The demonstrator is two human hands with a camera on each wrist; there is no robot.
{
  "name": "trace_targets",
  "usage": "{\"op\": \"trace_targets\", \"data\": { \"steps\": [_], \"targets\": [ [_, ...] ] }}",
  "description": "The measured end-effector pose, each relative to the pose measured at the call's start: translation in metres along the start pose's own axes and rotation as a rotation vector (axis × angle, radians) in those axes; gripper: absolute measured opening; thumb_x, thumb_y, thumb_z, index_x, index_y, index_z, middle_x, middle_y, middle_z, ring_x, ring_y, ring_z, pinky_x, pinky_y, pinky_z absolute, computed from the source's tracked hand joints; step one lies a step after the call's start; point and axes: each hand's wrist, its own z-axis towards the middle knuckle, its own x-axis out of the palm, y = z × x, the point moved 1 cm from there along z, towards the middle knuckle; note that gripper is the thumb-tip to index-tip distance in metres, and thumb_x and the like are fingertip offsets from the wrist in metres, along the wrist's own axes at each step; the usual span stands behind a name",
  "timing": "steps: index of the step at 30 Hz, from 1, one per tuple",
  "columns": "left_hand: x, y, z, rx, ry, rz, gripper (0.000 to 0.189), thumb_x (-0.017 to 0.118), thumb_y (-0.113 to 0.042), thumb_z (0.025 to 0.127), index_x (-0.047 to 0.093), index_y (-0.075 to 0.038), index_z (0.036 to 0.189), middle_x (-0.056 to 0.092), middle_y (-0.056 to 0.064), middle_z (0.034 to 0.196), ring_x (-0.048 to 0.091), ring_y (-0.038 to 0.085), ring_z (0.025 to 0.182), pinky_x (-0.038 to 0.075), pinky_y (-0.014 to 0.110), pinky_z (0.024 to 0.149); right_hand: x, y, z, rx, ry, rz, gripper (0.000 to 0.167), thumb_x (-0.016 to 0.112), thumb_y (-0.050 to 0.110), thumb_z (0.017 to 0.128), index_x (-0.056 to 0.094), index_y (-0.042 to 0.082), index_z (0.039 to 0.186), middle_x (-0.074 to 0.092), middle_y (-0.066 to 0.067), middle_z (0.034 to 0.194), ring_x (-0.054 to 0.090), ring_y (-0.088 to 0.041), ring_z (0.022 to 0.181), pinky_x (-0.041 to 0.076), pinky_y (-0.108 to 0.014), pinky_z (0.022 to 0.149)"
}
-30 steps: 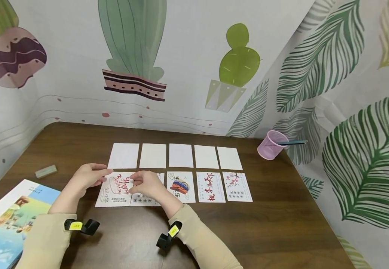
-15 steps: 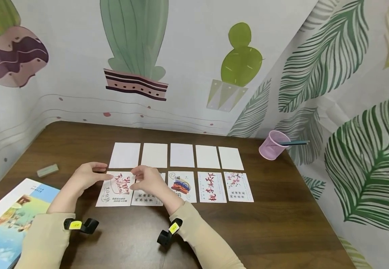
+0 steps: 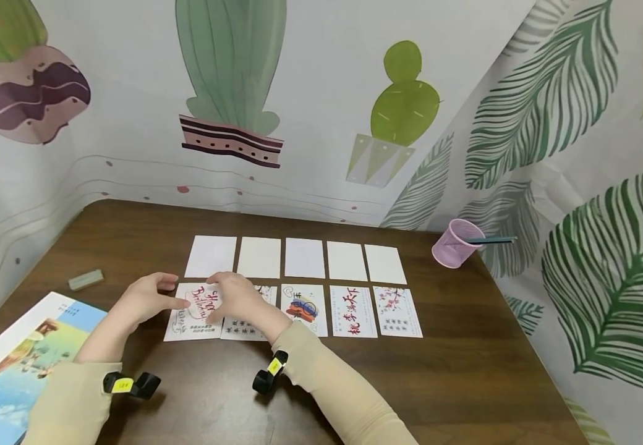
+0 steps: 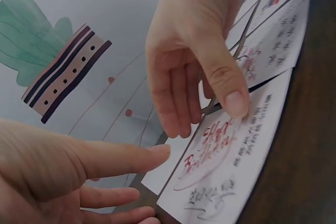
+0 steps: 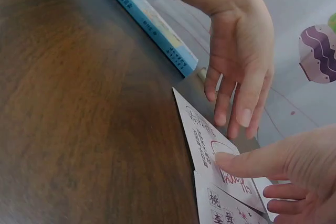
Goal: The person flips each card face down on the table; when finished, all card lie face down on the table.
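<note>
Two rows of cards lie on the table, a printed row in front of a blank row. My left hand (image 3: 146,300) is over the left edge of the leftmost printed card (image 3: 190,329), which bears red "Happy Birthday" lettering. Over the same card's right side is my right hand (image 3: 238,300), its thumb (image 5: 236,163) overlapping the lettering in the right wrist view. Fingers of both hands are spread and loosely bent, with nothing gripped. The right hand partly hides the second printed card (image 3: 242,332). Farther right lie a card with a colourful drawing (image 3: 302,309), a red-lettered card (image 3: 353,312) and a blossom card (image 3: 398,312).
Behind lie several blank cards, the leftmost blank card (image 3: 211,256) among them. A pink mesh cup (image 3: 452,246) with pencils (image 3: 494,240) stands at the back right. A grey-green eraser-like block (image 3: 85,280) and a colourful book (image 3: 26,364) lie at the left.
The right hand has lifted slightly and shifted left over the birthday card; the left hand has moved little. The cards keep their places, and the head view has shifted slightly.
</note>
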Motion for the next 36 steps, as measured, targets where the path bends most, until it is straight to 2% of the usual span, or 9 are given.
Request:
{"op": "trace_targets", "data": {
  "steps": [6, 10, 14, 20, 24, 29, 31, 36],
  "targets": [
    [0.003, 0.004, -0.008, 0.01, -0.031, -0.014, 0.079, 0.076, -0.025, 0.083, 0.036, 0.015, 0.139, 0.043, 0.037, 0.138, 0.043, 0.051, 0.122, 0.041, 0.062, 0.098, 0.0, 0.002, 0.001, -0.028, 0.02, -0.074, 0.081, 0.092, 0.035, 0.064, 0.056, 0.018, 0.135, 0.059, 0.005, 0.137, 0.052, -0.012, 0.128, 0.039, -0.021, 0.107],
    [0.005, 0.006, -0.006, 0.025, -0.047, -0.04, 0.078, 0.074, -0.024, 0.086, 0.035, 0.016, 0.139, 0.043, 0.037, 0.139, 0.045, 0.051, 0.123, 0.043, 0.06, 0.098, -0.002, 0.001, 0.003, -0.045, 0.024, -0.091, 0.082, 0.093, 0.036, 0.063, 0.056, 0.018, 0.134, 0.058, 0.003, 0.136, 0.051, -0.015, 0.129, 0.038, -0.023, 0.109],
    [0.008, 0.009, -0.002, 0.015, -0.05, -0.079, 0.078, 0.071, -0.025, 0.089, 0.031, 0.015, 0.142, 0.042, 0.037, 0.14, 0.045, 0.05, 0.124, 0.044, 0.058, 0.099, -0.003, 0.001, 0.002, -0.057, 0.019, -0.072, 0.085, 0.094, 0.034, 0.062, 0.055, 0.019, 0.136, 0.056, 0.001, 0.138, 0.05, -0.016, 0.129, 0.039, -0.023, 0.108],
    [0.004, 0.012, 0.002, 0.017, -0.011, -0.124, 0.073, 0.065, -0.024, 0.093, 0.03, 0.019, 0.14, 0.045, 0.038, 0.136, 0.053, 0.044, 0.115, 0.051, 0.047, 0.091, -0.004, 0.003, -0.001, -0.101, -0.033, -0.011, 0.092, 0.095, 0.028, 0.06, 0.05, 0.018, 0.139, 0.051, -0.001, 0.141, 0.048, -0.015, 0.129, 0.04, -0.022, 0.106],
    [0.0, 0.014, 0.003, 0.028, 0.038, -0.164, 0.063, 0.061, -0.017, 0.096, 0.034, 0.022, 0.136, 0.05, 0.039, 0.13, 0.062, 0.034, 0.105, 0.056, 0.04, 0.086, -0.004, 0.002, -0.004, -0.105, -0.083, 0.059, 0.094, 0.094, 0.024, 0.061, 0.048, 0.018, 0.142, 0.048, -0.002, 0.142, 0.049, -0.016, 0.127, 0.041, -0.023, 0.105],
    [0.001, 0.015, 0.006, 0.033, 0.112, -0.247, 0.053, 0.056, -0.009, 0.098, 0.035, 0.022, 0.135, 0.054, 0.037, 0.126, 0.067, 0.021, 0.095, 0.058, 0.039, 0.085, -0.004, -0.004, -0.007, -0.063, -0.152, 0.22, 0.09, 0.09, 0.016, 0.067, 0.045, 0.017, 0.145, 0.047, -0.004, 0.143, 0.053, -0.015, 0.123, 0.044, -0.021, 0.102],
    [0.002, 0.015, 0.007, 0.041, 0.127, -0.262, 0.05, 0.055, -0.007, 0.099, 0.035, 0.022, 0.135, 0.055, 0.036, 0.124, 0.067, 0.018, 0.092, 0.058, 0.04, 0.084, -0.003, -0.007, -0.008, -0.026, -0.185, 0.348, 0.088, 0.089, 0.012, 0.07, 0.043, 0.015, 0.145, 0.047, -0.006, 0.142, 0.056, -0.015, 0.116, 0.047, -0.02, 0.096],
    [-0.003, 0.01, 0.009, 0.058, 0.127, -0.27, 0.05, 0.051, -0.006, 0.1, 0.033, 0.022, 0.136, 0.056, 0.035, 0.124, 0.065, 0.014, 0.091, 0.058, 0.037, 0.084, 0.003, -0.016, -0.008, 0.109, -0.242, 0.759, 0.081, 0.085, 0.005, 0.072, 0.046, 0.009, 0.142, 0.058, -0.007, 0.13, 0.064, -0.014, 0.098, 0.053, -0.019, 0.08]
  ]
}}
